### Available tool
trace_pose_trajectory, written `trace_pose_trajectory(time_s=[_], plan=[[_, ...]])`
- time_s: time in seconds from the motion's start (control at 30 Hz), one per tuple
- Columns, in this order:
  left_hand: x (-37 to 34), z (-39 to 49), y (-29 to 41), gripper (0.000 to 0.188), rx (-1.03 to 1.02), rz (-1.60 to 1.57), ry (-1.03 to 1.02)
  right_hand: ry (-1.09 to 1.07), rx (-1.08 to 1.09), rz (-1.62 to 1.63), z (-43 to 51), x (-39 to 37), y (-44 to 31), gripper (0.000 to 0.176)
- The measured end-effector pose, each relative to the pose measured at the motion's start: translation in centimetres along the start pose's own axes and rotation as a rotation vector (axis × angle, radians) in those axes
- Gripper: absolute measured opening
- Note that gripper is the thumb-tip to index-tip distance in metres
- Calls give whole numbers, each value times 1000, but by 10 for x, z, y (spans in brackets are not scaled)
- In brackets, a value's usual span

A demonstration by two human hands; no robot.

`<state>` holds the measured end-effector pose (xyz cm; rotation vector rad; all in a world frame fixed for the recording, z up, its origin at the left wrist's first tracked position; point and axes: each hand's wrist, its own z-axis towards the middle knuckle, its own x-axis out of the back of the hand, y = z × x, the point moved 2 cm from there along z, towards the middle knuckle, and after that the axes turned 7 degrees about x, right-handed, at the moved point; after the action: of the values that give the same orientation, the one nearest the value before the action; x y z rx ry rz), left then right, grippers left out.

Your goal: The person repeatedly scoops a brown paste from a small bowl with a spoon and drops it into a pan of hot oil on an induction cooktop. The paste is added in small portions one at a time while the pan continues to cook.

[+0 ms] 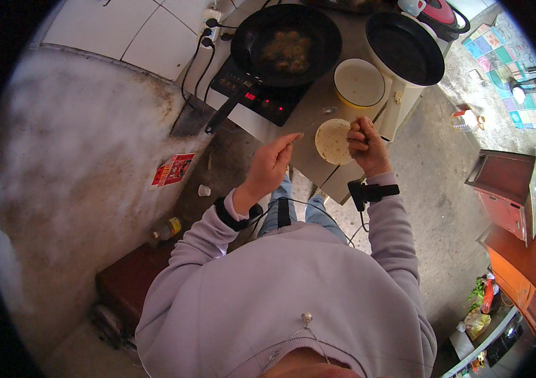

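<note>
A black wok (253, 40) stands on a lit induction cooktop (270, 106), with several browned pieces of food (287, 51) in its middle. Its long handle points towards me. My left hand (270, 163) is raised in front of the cooktop, thumb and fingers pressed together; whether anything thin sits between the tips is unclear. Over the right rim of a pale bowl (331, 141) smeared with batter-like residue, my right hand (366, 144) is curled. Residue coats its fingers, and I cannot tell whether they hold something. Behind that bowl sits a larger white-and-yellow bowl (359, 82).
A black-lined pan (404, 49) with a cream handle rests at the table's right. Power cords (197, 71) run from a wall socket strip (210, 28) beside the cooktop. On the floor to the right are an oil bottle (467, 121) and a reddish cabinet (504, 208).
</note>
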<state>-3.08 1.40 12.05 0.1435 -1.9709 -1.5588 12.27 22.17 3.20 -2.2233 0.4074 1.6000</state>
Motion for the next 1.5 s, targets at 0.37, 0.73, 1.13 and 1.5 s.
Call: trace_pose_trajectory(time_s=[0.37, 0.73, 1.13, 1.5], plan=[[-3, 0, -9, 26, -5, 35, 34, 266, 67, -363, -1, 9, 4, 21], [-6, 4, -16, 30, -122, 12, 101, 227, 21, -976, 5, 2, 15, 12], [-3, 7, -12, 28, -49, 16, 48, 207, -3, -617, 7, 9, 7, 12], [-4, 10, -16, 28, -70, 12, 75, 383, 156, -1436, 14, 13, 11, 27]])
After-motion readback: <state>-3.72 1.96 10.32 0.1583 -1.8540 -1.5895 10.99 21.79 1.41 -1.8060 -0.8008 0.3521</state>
